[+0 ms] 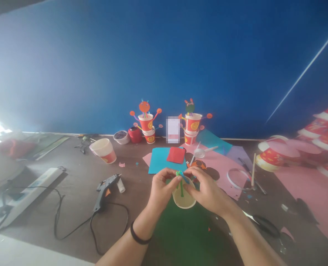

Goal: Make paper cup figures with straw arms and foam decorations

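Note:
Both hands meet at the far rim of a paper cup (185,202), whose open mouth faces me above a green sheet (180,232). My left hand (164,184) pinches a narrow green strip (182,189) that hangs into the cup. A short blue strip (185,178) lies between the hands at the rim. My right hand (205,188) grips the cup's right side, its thumb inside the mouth. Its other fingertips are partly hidden behind the rim.
Left lie a glue gun (105,190) with its cord, a power strip (33,192) and another paper cup (104,150). Decorated cup figures (146,122) stand by the blue wall. Coloured sheets (158,160), scissors (265,225), a tape ring (237,179) and stacked red cups (327,125) lie around.

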`<state>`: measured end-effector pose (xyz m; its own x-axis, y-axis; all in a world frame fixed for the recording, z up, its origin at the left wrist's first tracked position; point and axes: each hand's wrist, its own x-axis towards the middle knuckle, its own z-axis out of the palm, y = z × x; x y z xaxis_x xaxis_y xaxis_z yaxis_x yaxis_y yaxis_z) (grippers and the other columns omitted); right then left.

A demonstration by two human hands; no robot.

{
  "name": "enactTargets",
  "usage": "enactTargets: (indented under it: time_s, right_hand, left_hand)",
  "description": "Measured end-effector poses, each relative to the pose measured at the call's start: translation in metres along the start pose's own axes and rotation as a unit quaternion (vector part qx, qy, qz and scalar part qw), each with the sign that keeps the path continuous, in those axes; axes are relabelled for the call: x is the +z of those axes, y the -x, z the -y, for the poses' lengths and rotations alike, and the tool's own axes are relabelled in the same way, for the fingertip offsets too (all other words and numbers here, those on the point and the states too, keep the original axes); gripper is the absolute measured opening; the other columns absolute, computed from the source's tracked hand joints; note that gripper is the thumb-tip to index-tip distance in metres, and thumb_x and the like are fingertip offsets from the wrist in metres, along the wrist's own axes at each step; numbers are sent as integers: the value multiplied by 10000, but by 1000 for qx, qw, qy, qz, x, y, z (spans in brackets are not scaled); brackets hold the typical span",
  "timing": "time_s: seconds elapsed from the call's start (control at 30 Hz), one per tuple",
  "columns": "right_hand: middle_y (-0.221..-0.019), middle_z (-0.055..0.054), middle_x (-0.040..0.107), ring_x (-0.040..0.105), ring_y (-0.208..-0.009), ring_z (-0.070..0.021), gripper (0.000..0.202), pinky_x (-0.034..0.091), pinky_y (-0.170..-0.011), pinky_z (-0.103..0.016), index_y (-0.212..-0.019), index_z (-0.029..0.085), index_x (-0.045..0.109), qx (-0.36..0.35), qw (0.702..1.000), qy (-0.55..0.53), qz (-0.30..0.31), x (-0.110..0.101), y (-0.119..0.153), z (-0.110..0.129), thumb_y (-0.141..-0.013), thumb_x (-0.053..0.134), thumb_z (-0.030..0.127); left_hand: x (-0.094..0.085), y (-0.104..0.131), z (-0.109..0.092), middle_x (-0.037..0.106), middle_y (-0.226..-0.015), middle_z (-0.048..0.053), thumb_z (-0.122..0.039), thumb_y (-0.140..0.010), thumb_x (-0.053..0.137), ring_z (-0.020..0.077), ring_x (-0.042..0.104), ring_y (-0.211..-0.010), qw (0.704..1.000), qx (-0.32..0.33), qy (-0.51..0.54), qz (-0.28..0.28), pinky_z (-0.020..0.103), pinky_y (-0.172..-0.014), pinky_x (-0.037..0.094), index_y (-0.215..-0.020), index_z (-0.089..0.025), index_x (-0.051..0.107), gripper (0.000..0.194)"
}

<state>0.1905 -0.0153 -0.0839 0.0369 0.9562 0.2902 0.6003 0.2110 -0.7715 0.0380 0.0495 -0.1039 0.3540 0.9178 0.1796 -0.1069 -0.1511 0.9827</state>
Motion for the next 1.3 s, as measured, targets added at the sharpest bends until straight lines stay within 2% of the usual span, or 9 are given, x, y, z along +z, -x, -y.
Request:
enactTargets:
  time_s: [0.13,0.33,0.6,0.73,0.83,0.97,1.1,1.2,1.3]
  right_hand:
    - [-1013,-34,585,565,-942,-181,198,461,-809,-312,-1019,230,530,10,999,-39,-19,6,0,4,-823,522,204]
    - [-877,-4,588,563,-828,-159,114,446,-762,-282,-899,210,553,31,998,-55,-26,10,-2,4,-791,534,180]
    - [-807,6,589,563,-769,-158,62,439,-713,-275,-837,204,553,56,995,-59,-55,9,-4,-1,-781,542,180]
    - [-885,-18,597,571,-842,-173,117,442,-743,-278,-904,207,575,18,993,-77,-93,8,-5,-1,-788,584,222]
    - [-862,-26,599,575,-821,-168,70,440,-755,-285,-842,207,615,-11,990,-73,-116,6,-6,-2,-830,562,252]
    - [-809,-34,611,582,-810,-175,151,441,-777,-304,-769,204,629,-21,988,-61,-140,2,-8,-1,-865,523,254]
    - [-772,-30,599,576,-776,-172,182,444,-749,-294,-747,199,595,-9,988,-48,-148,0,-8,-1,-880,494,270]
    - [-784,-33,600,578,-787,-176,182,437,-761,-290,-763,195,595,6,987,-40,-154,-1,-7,-3,-879,496,294]
    - [-806,-37,614,583,-795,-179,180,434,-750,-281,-787,194,606,25,988,-37,-146,-5,-6,-3,-873,507,316]
  left_hand:
    - [1,-2,-1,602,-779,10,-260,-696,711,124,555,-748,999,-7,41,14,225,-721,458,-719,-156,635,131]
    - [2,-4,2,617,-762,6,-295,-645,759,123,572,-715,989,-75,115,51,233,-697,462,-732,-144,642,209]
    - [5,0,3,646,-768,11,-322,-729,705,104,583,-663,970,-129,188,90,214,-649,452,-858,-159,645,216]
    - [5,1,3,657,-829,34,-350,-730,698,146,597,-766,980,-103,149,87,256,-740,463,-853,-155,651,235]
    - [3,2,5,649,-912,64,-427,-746,666,193,586,-888,987,-58,105,107,305,-836,445,-896,-158,648,309]
    - [0,2,6,576,-1123,122,-587,-582,722,282,520,-1074,976,35,49,208,370,-926,410,-1128,-173,565,704]
    - [6,5,7,483,-1285,157,-431,-446,846,330,464,-1165,955,78,-72,278,441,-995,366,-1317,-195,404,1004]
    - [11,7,10,505,-1279,148,-352,-468,849,336,479,-1153,951,80,-138,264,459,-984,374,-1291,-202,438,932]
    - [10,5,13,566,-1202,130,-332,-544,818,302,533,-1084,955,39,-106,273,414,-943,414,-1241,-187,486,786]
